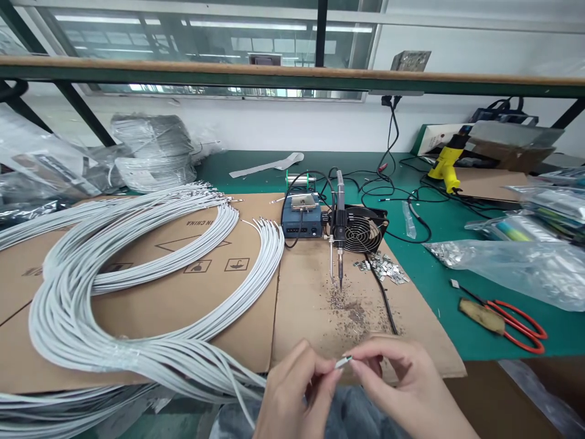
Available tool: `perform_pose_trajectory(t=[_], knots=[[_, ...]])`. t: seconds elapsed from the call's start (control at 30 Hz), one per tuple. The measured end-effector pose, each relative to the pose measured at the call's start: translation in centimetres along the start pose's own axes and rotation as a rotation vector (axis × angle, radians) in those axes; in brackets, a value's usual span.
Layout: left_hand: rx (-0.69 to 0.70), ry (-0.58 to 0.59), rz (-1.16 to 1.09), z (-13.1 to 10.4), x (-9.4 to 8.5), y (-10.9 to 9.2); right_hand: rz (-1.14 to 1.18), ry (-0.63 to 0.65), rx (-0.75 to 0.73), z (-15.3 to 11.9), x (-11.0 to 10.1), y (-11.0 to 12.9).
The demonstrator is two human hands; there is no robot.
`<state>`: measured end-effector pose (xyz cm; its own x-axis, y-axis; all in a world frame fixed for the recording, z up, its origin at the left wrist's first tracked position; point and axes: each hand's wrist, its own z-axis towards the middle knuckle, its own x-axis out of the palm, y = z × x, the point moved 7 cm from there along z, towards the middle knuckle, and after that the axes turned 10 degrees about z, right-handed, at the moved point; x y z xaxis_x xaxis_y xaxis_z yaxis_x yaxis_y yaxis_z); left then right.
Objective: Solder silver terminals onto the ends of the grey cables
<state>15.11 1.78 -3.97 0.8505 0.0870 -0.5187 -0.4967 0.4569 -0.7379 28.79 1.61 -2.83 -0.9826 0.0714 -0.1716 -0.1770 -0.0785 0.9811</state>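
Near the front edge of the bench, my left hand (299,384) pinches a white cable (342,363) close to its end. Facing it, the thumb and forefinger of my right hand (402,375) close on the cable's tip, where a little dark green shows. What exactly sits between those right fingertips is too small to make out. A large looped bundle of white cables (114,353) lies to the left, and one strand runs toward my left hand. Beyond my hands a soldering iron (340,225) is fixed upright, tip down, over cardboard strewn with solder bits.
Behind the iron stand a blue soldering station (301,222), a solder spool (299,179) and a black fan (364,231). Small metal connector shells (386,268) lie in a pile. Farther right are red-handled scissors (521,323), a plastic bag (512,268) and a yellow heat gun (448,164).
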Motion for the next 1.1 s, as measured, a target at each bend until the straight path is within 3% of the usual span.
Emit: perform_pose_trajectory(t=[0.13, 0.27, 0.33, 0.43, 0.53, 0.63, 0.7, 0.8, 0.9, 1.0, 1.1], knots=[[0.112, -0.062, 0.094, -0.3, 0.0, 0.1, 0.063, -0.006, 0.068, 0.2, -0.1, -0.9], [0.11, -0.115, 0.119, -0.5, -0.2, 0.1, 0.422, 0.045, 0.237, 0.3, 0.7, -3.4], [-0.102, -0.007, -0.061, -0.2, 0.3, 1.0, 0.584, 0.057, 0.271, 0.2, 1.4, -4.2], [-0.554, 0.236, -0.497, -0.6, 2.2, 2.2, 0.704, 0.046, 0.284, -0.1, 2.8, -4.6], [-0.72, 0.307, -0.717, -0.8, 2.7, 1.9, 0.758, 0.039, 0.288, -0.3, 3.9, -4.4], [-0.66, 0.233, -0.593, -0.4, 1.8, 2.2, 0.691, 0.019, 0.233, 0.2, 3.3, -3.6], [-0.513, 0.157, -0.422, 0.0, 1.0, 2.2, 0.499, 0.04, 0.183, 0.7, 2.3, -2.7], [-0.245, 0.079, -0.202, 0.3, 0.3, 1.3, 0.171, 0.163, 0.204, 1.2, 1.2, -2.0], [-0.067, 0.037, -0.052, 0.3, 0.1, 0.3, 0.027, 0.283, 0.249, 1.3, 0.6, -1.8], [0.017, 0.014, 0.029, 0.3, -0.2, -0.4, -0.025, 0.313, 0.233, 1.4, 0.5, -1.5], [-0.004, -0.004, 0.027, 0.4, -0.4, -0.3, 0.044, 0.278, 0.207, 1.4, 0.9, -1.3]])
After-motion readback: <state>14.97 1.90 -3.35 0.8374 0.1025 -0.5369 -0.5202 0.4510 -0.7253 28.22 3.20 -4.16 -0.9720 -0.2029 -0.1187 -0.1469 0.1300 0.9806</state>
